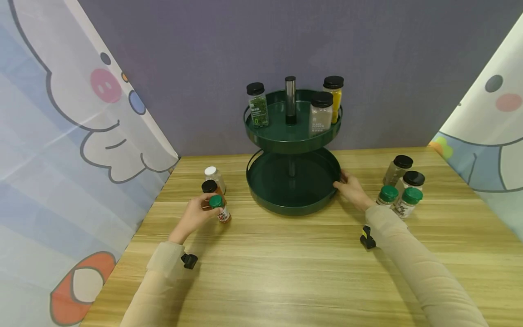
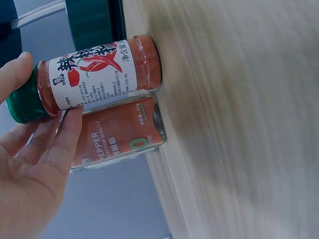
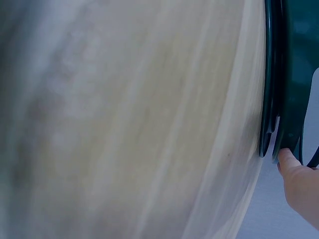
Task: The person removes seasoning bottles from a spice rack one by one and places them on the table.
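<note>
My left hand [image 1: 196, 215] grips a small shaker jar [image 2: 99, 74] by its green cap, thumb on one side and fingers on the other. Red powder fills the jar, and its white label shows chili peppers. Right behind it stands a flat-sided pepper jar [image 2: 117, 132] with orange-red contents and a black lid. A white-capped jar [image 1: 215, 178] stands just beyond. Over on the other side, my right hand [image 1: 352, 190] holds the right edge of the lower tray of a dark green two-tier rack [image 1: 286, 210]; the thumb [image 3: 287, 158] lies on the tray's wall.
The rack's upper tray carries a green herb jar [image 1: 258, 106], a black pepper jar [image 1: 320, 116] and a yellow jar [image 1: 337, 102]. Several jars with black and green caps, one a green-capped shaker [image 1: 406, 204], stand beside my right forearm. A grey wall [image 1: 204, 68] rises behind the table.
</note>
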`<state>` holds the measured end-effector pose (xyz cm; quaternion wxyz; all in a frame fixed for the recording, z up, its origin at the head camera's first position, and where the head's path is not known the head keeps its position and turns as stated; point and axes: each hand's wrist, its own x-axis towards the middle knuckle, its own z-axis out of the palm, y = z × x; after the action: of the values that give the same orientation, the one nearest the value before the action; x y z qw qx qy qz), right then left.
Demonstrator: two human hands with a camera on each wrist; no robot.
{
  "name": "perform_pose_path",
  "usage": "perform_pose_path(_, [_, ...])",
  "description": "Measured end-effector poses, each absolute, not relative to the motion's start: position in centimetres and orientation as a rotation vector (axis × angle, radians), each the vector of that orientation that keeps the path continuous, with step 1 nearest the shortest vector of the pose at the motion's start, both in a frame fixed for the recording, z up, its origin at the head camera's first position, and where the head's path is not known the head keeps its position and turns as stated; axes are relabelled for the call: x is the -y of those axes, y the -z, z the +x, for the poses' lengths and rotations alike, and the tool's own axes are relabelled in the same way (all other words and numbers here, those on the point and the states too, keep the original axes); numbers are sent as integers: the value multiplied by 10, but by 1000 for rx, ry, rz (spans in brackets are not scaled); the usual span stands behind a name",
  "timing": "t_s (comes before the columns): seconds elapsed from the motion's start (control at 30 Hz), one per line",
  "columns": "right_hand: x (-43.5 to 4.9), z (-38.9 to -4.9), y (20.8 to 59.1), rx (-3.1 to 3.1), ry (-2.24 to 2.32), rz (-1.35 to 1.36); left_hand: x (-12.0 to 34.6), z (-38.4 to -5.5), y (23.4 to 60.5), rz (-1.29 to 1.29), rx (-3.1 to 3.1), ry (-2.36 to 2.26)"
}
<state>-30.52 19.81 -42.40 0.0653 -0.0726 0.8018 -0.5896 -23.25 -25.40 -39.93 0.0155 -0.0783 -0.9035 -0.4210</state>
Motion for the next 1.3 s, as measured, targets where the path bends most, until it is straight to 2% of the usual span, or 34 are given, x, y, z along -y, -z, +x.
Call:
perform_pose_path(0.93, [-199,-302,424,-2433,1765,-228,249,-225,400,-264,2728,1377])
perform_pose_path(1.3, [-201,-303,425,-2464,1730,-248,232,-209,377,-335,2579,1176])
